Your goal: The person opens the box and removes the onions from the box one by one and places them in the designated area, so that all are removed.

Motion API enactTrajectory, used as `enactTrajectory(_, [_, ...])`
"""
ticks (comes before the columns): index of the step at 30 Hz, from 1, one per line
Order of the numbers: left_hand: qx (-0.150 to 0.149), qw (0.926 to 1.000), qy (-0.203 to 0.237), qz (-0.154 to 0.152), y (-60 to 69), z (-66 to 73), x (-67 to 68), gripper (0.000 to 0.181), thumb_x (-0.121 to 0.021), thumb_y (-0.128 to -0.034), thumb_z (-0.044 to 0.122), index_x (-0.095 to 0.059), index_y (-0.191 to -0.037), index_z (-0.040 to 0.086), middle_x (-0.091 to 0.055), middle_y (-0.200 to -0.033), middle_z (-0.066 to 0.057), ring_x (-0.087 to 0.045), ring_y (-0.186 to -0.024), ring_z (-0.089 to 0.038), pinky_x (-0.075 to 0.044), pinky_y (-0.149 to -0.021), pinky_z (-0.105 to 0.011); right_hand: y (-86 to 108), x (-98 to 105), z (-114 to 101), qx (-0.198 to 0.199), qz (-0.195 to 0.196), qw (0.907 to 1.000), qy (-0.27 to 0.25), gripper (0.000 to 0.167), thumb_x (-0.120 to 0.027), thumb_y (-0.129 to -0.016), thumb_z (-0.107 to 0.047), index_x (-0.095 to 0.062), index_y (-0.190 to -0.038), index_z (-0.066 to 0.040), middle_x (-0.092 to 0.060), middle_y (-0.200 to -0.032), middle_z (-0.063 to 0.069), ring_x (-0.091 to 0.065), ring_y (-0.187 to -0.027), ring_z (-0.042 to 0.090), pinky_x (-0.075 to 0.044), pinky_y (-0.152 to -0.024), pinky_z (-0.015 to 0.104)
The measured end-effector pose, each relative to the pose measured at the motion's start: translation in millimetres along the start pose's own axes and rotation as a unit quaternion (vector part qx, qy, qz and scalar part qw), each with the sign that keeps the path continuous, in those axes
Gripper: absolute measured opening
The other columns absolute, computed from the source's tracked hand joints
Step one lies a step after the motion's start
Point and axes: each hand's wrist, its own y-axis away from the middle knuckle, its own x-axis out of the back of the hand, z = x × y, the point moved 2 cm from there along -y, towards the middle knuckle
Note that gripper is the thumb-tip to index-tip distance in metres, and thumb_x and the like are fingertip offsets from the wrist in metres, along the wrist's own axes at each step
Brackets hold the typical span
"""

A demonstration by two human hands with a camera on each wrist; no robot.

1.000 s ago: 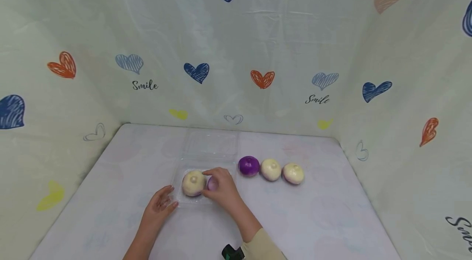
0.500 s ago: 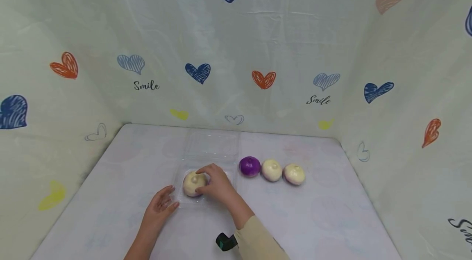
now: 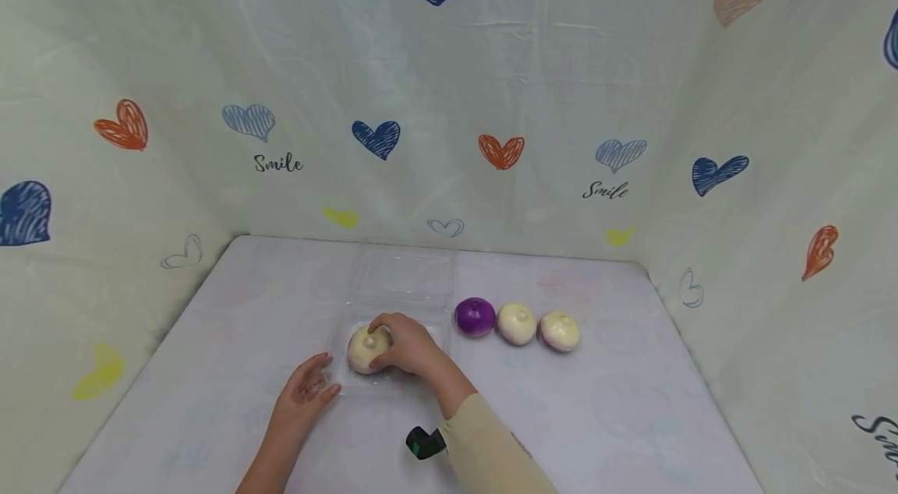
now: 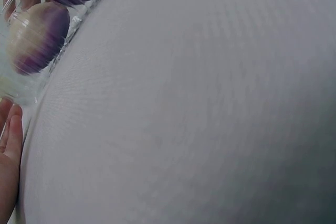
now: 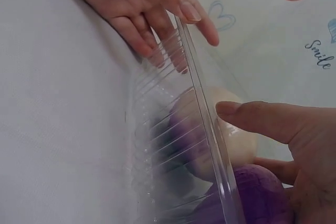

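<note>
An open clear plastic clamshell container (image 3: 344, 385) stands on the table, its lid folded back. Inside lies a turnip (image 3: 361, 355), white on top and purple below. My right hand (image 3: 414, 350) grips that turnip, thumb on the near side and fingers on the far side. Beside it in the container, a second, purple turnip (image 5: 262, 192) shows in the right wrist view; in the head view my right hand hides it. My left hand (image 3: 300, 394) touches the container's left near corner, fingers fairly straight along the outside and thumb at the rim (image 5: 202, 103).
To the right of the container stand a purple turnip (image 3: 475, 317) and two whitish ones (image 3: 517, 323) in a row. The white table (image 3: 596, 416) meets a heart-printed curtain (image 3: 547, 73) at the back. A black device (image 3: 425, 443) sits at my right wrist.
My right hand has moved left from the purple turnip in the container onto the white-topped one and closed round it. My left hand stays at the container's corner.
</note>
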Motion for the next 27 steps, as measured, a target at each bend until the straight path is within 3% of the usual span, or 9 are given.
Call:
enactTrajectory(3, [-0.006,1.0,0.0,0.0,-0.2,-0.2,0.4,0.066,-0.074,-0.0869,0.013,-0.041,-0.143,0.009,-0.042,-0.147,-0.015,-0.04,-0.132,-0.031,-0.038,-0.087,-0.003,-3.2,-2.5,0.8,-0.003,-0.003,1.0,0.004,0.05,-0.09,-0.069,-0.022,-0.064,-0.112,-0.023,-0.061,-0.123,-0.002,-0.054,-0.115,0.017,-0.044,-0.098,0.035])
enactTrajectory(10, [-0.022,0.9997,0.0,0.003,-0.2,0.0,0.2,0.065,-0.074,-0.0869,0.013,-0.042,-0.143,0.008,-0.044,-0.145,-0.015,-0.045,-0.122,-0.011,-0.037,-0.089,-0.003,-8.2,-8.8,1.3,-0.002,-0.012,0.9999,-0.004,0.049,-0.09,-0.069,-0.02,-0.062,-0.109,-0.024,-0.063,-0.12,-0.003,-0.056,-0.109,0.014,-0.046,-0.093,0.032])
enactTrajectory(17, [-0.008,0.9999,0.003,-0.007,-0.2,1.4,0.8,0.067,-0.074,-0.0875,0.014,-0.039,-0.144,0.008,-0.041,-0.148,-0.015,-0.039,-0.132,-0.028,-0.036,-0.087,-0.002,-10.5,-9.9,1.6,-0.003,-0.023,0.9991,-0.037,0.048,-0.09,-0.069,-0.017,-0.061,-0.106,-0.022,-0.062,-0.112,-0.003,-0.057,-0.099,0.011,-0.048,-0.086,0.027])
enactTrajectory(21, [-0.003,1.0,0.002,-0.003,0.1,2.1,0.7,0.068,-0.075,-0.0868,0.015,-0.039,-0.144,0.008,-0.041,-0.148,-0.015,-0.041,-0.13,-0.027,-0.037,-0.087,-0.002,-10.8,-10.2,0.4,0.009,-0.03,0.9989,-0.036,0.048,-0.09,-0.068,-0.016,-0.059,-0.105,-0.02,-0.06,-0.107,-0.002,-0.056,-0.098,0.012,-0.048,-0.085,0.025])
enactTrajectory(27, [-0.012,0.9999,0.006,0.003,-0.4,0.8,-0.2,0.067,-0.075,-0.0864,0.012,-0.041,-0.143,0.007,-0.043,-0.146,-0.017,-0.048,-0.116,-0.005,-0.039,-0.089,-0.005,-8.3,-10.7,-2.9,0.02,-0.033,0.9988,-0.031,0.053,-0.092,-0.065,-0.014,-0.058,-0.105,-0.021,-0.053,-0.102,-0.002,-0.052,-0.091,0.011,-0.046,-0.081,0.023])
